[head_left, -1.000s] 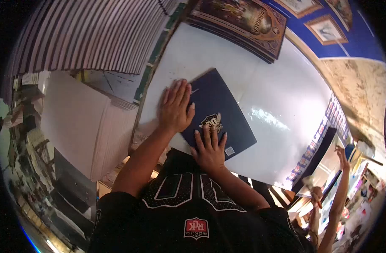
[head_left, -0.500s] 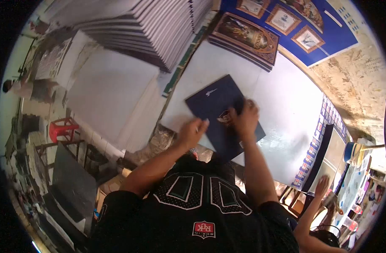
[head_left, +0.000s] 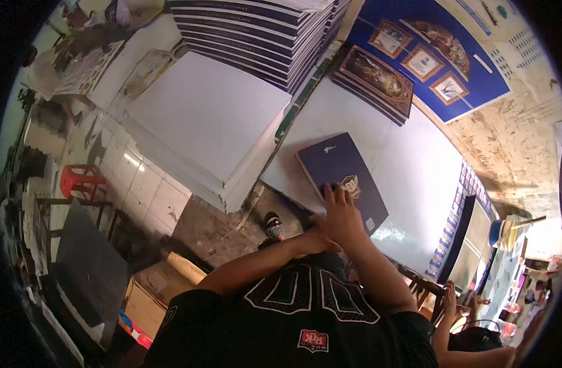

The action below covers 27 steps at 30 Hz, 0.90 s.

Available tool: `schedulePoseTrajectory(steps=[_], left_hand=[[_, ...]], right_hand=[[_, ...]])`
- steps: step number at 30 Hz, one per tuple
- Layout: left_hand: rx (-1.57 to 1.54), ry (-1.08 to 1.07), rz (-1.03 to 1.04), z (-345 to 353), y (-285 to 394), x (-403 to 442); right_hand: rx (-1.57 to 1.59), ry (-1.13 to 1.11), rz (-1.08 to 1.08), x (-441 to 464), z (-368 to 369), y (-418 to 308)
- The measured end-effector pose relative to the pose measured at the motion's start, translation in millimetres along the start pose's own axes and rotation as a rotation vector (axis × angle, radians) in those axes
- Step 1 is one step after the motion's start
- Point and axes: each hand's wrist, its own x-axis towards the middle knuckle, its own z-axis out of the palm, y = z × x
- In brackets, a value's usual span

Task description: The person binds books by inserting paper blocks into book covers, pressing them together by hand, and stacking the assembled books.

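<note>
A dark blue book (head_left: 348, 165) with a gold emblem lies at an angle on the white tabletop. My right hand (head_left: 343, 214) rests on its lower part, palm down, with the fingers lying over the cover beside the emblem. My left hand (head_left: 319, 238) is low by the book's near edge, partly beneath my right hand and wrist; its fingers are hidden, so what they touch cannot be made out.
Brown ornate books (head_left: 376, 76) are stacked at the table's back. Tall stacks of dark-covered books (head_left: 244, 37) and white sheets (head_left: 210, 110) stand left. A red stool (head_left: 81, 181) is on the floor. A co-worker's hand (head_left: 450, 299) shows at lower right.
The view has swung left, showing more floor. Both hands lay spread on the book at first; my left hand then came off the cover and moved under my right, which settled again on the lower part.
</note>
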Motion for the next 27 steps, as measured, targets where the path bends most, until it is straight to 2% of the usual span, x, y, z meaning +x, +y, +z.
schedulePoseTrajectory(steps=[2,3,4,5,6,7,8,9,11,12,14,17,19,21,23,27], left_hand=[[0.072,-0.101,0.037,6,4,18],[0.136,-0.190,0.079,12,6,28],[0.147,-0.196,0.080,17,10,32],[0.032,-0.206,0.115,21,15,36],[-0.084,-0.216,0.151,24,19,39],[-0.075,-0.223,0.157,18,21,43],[-0.103,0.011,0.128,4,21,46],[-0.131,0.247,0.098,-8,22,49],[-0.331,0.708,0.046,-25,27,55],[-0.324,0.703,0.052,-32,33,53],[-0.516,0.683,0.135,-42,43,43],[-0.445,0.593,0.169,-57,39,47],[-0.437,0.617,0.218,-59,44,51],[-0.432,0.639,0.246,-60,46,56],[-0.268,0.709,0.371,-62,51,68],[-0.251,0.782,0.366,-60,61,90]], right_hand=[[-0.251,0.079,-0.008,-8,-10,2],[-0.250,0.090,-0.002,-7,-22,13],[-0.156,0.058,0.048,-5,-39,32],[-0.061,0.028,0.095,-4,-57,46],[0.015,0.171,0.050,-8,-81,50],[0.087,0.316,0.002,-16,-112,50],[0.316,0.276,0.129,-26,-142,41],[0.480,0.271,0.127,-34,-154,48],[0.618,0.349,0.035,-45,-155,65],[0.618,0.360,0.034,-49,-157,69],[0.861,0.355,0.051,-53,-159,76],[1.046,0.345,0.022,-49,-156,90],[1.122,0.345,-0.007,-37,-155,105],[1.200,0.212,0.059,-25,-156,125],[1.239,0.202,0.048,-10,-156,145],[1.392,0.166,0.050,22,-142,187]])
